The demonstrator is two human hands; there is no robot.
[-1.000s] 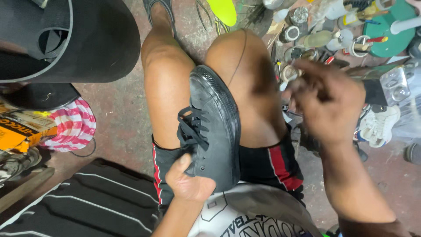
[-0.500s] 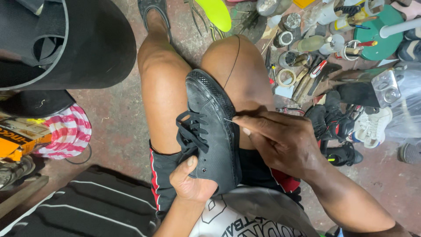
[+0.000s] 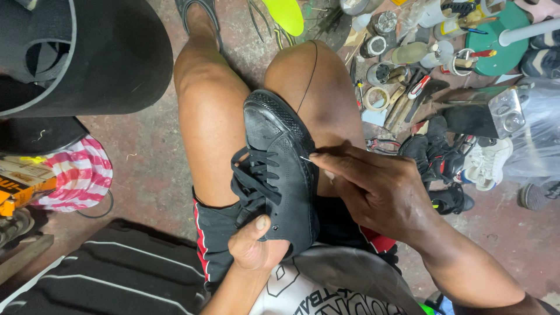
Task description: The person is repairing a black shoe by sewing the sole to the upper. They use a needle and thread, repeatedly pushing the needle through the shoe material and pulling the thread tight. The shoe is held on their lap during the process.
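Note:
A black lace-up sneaker (image 3: 277,163) rests between my bare knees, toe pointing away. My left hand (image 3: 256,248) grips its heel end, thumb pressed on the upper near the laces. My right hand (image 3: 373,189) pinches a thin metal needle (image 3: 305,158) whose tip touches the shoe's right side by the sole. A dark thread (image 3: 309,73) runs from that spot up over my right knee.
Tools, tape rolls, jars and a green round tray (image 3: 496,41) crowd the floor at upper right. A pile of shoes (image 3: 461,160) lies to the right. A large black tub (image 3: 87,52) stands upper left, a striped cloth (image 3: 76,175) at the left.
My right hand came down from the tool clutter at upper right to the sneaker's side, bringing the needle against it. The left hand kept its hold on the heel.

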